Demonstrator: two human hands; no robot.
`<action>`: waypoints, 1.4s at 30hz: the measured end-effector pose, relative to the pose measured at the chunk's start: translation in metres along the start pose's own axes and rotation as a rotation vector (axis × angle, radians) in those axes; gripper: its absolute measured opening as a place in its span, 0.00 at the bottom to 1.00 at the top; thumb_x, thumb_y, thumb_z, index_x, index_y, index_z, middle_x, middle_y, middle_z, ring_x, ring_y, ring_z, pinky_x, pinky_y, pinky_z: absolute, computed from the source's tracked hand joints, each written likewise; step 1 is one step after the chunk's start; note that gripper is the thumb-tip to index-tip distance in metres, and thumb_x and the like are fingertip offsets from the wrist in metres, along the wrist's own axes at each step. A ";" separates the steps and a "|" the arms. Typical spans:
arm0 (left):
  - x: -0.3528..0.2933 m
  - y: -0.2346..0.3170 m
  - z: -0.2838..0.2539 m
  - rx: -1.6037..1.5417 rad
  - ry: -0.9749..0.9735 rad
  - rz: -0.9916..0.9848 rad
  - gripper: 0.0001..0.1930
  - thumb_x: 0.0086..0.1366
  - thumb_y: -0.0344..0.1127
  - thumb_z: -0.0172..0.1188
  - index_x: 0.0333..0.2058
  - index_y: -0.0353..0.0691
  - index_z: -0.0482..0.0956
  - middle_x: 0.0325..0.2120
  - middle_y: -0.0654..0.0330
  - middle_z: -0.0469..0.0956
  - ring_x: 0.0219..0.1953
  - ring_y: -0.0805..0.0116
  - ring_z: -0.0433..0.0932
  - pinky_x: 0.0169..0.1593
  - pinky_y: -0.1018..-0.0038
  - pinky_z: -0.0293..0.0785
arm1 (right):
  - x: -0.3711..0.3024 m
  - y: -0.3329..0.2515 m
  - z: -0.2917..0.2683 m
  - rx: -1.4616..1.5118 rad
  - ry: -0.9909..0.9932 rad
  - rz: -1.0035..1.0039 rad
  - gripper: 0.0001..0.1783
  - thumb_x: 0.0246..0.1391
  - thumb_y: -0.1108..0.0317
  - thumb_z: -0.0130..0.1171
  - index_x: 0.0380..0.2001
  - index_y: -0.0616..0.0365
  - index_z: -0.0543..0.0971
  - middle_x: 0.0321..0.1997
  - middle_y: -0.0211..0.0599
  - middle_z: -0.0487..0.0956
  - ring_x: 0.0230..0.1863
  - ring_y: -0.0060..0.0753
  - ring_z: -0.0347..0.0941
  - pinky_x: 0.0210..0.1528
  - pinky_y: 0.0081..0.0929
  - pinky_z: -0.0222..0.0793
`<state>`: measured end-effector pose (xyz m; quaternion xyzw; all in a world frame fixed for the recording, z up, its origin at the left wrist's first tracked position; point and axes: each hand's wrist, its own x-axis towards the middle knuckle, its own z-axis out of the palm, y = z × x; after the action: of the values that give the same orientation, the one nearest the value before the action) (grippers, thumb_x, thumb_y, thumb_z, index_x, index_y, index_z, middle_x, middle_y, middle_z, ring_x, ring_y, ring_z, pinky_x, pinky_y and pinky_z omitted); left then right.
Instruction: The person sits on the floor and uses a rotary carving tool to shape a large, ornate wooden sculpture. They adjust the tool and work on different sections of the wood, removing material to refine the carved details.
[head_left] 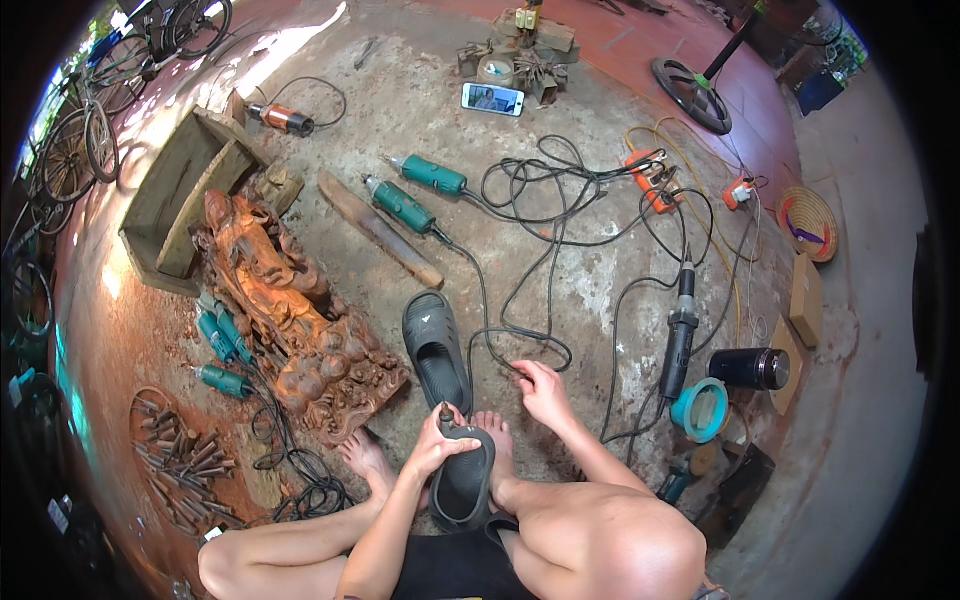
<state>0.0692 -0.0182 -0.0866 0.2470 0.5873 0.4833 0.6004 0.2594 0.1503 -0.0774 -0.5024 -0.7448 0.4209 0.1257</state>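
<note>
My left hand is closed on a dark grey slide sandal, its thumb lying across the upper end. A small dark knob-like tip pokes up by its fingers; what it belongs to is hidden. The matching sandal lies on the floor just ahead. Over the floor to the right, my right hand has its fingers apart and slightly bent, fingertips at a black cable. To the left, a carved wooden statue leans back on a wooden block frame.
Two green rotary tools lie ahead beside a wooden strip. Cables run to an orange power strip. A black grinder, dark cylinder and turquoise bowl sit right. Carving bits lie left; a phone stands ahead.
</note>
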 end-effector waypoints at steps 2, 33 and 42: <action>0.002 -0.005 -0.001 -0.029 -0.002 0.020 0.30 0.42 0.31 0.82 0.40 0.43 0.70 0.36 0.63 0.76 0.42 0.72 0.76 0.50 0.72 0.73 | -0.005 -0.001 -0.008 -0.141 0.113 -0.251 0.18 0.54 0.75 0.67 0.50 0.59 0.84 0.50 0.48 0.84 0.53 0.52 0.80 0.59 0.42 0.75; 0.000 0.004 0.004 0.029 -0.025 0.054 0.46 0.42 0.36 0.83 0.61 0.32 0.71 0.56 0.57 0.76 0.59 0.65 0.75 0.66 0.68 0.68 | 0.002 -0.070 0.052 0.296 -0.365 0.063 0.10 0.52 0.69 0.77 0.33 0.62 0.87 0.26 0.34 0.86 0.28 0.16 0.80 0.31 0.21 0.76; 0.005 0.006 0.006 -0.031 -0.029 0.145 0.46 0.40 0.37 0.84 0.59 0.35 0.72 0.53 0.60 0.77 0.57 0.67 0.76 0.64 0.68 0.70 | 0.003 -0.065 0.047 0.496 -0.423 0.051 0.25 0.56 0.79 0.68 0.58 0.60 0.80 0.43 0.40 0.87 0.31 0.17 0.78 0.35 0.20 0.78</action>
<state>0.0727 -0.0098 -0.0830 0.2867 0.5516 0.5307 0.5761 0.1880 0.1204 -0.0580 -0.3763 -0.6163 0.6875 0.0763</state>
